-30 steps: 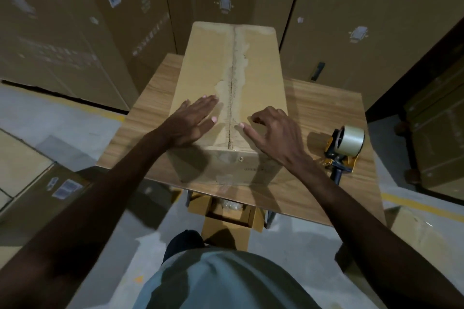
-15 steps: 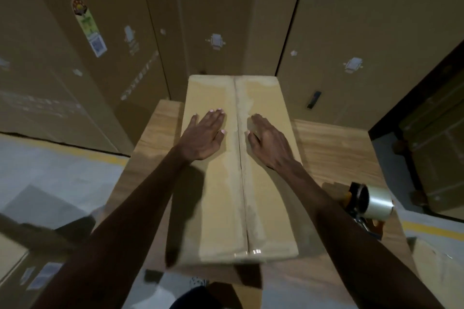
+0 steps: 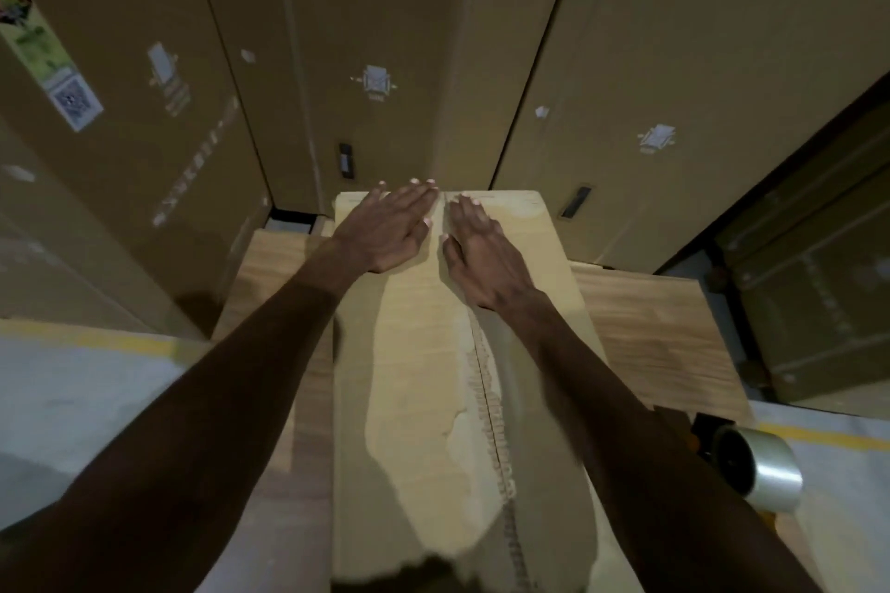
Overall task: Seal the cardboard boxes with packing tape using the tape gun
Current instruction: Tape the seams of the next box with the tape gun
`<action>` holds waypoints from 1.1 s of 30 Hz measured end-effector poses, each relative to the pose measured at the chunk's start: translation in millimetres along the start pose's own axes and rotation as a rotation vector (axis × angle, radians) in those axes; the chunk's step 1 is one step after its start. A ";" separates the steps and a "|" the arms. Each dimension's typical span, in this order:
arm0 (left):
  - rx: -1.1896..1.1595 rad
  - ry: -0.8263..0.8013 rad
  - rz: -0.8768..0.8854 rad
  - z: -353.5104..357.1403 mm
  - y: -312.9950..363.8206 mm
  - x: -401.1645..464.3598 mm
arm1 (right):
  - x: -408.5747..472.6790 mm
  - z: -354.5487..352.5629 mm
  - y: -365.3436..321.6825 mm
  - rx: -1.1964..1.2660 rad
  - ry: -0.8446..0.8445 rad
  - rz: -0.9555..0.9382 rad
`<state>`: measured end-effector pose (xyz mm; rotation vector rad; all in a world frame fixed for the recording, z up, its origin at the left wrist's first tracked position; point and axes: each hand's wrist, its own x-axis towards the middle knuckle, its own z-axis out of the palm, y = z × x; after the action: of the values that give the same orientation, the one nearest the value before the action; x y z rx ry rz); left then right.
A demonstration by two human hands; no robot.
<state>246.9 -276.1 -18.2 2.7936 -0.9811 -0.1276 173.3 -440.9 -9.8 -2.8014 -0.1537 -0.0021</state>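
A long cardboard box (image 3: 419, 400) lies lengthwise on a wooden table (image 3: 655, 332), its two top flaps meeting in a centre seam with torn paper along it. My left hand (image 3: 390, 226) lies flat on the left flap at the box's far end, fingers spread and reaching the far edge. My right hand (image 3: 481, 250) lies flat on the right flap just beside the seam. Neither hand holds anything. The tape gun (image 3: 751, 462) with its clear tape roll sits on the table at the right, apart from both hands.
Tall cardboard cartons (image 3: 375, 63) stand close behind the table like a wall. More cartons (image 3: 814, 284) are stacked in a dark gap at the right. Grey floor with a yellow line (image 3: 86, 342) lies to the left and right of the table.
Both hands have slid along the flaps from the near end of the box to its far end, staying flat either side of the seam. The view has moved forward over the box.
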 end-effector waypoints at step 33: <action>0.031 0.007 -0.005 3.4 -0.4 3.7 | -73.6 12.8 -28.5 -0.213 0.006 0.055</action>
<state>249.6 -278.5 -21.7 2.8227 -0.9831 -0.1043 96.9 -417.8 -13.9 -3.0168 -0.0786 -0.0147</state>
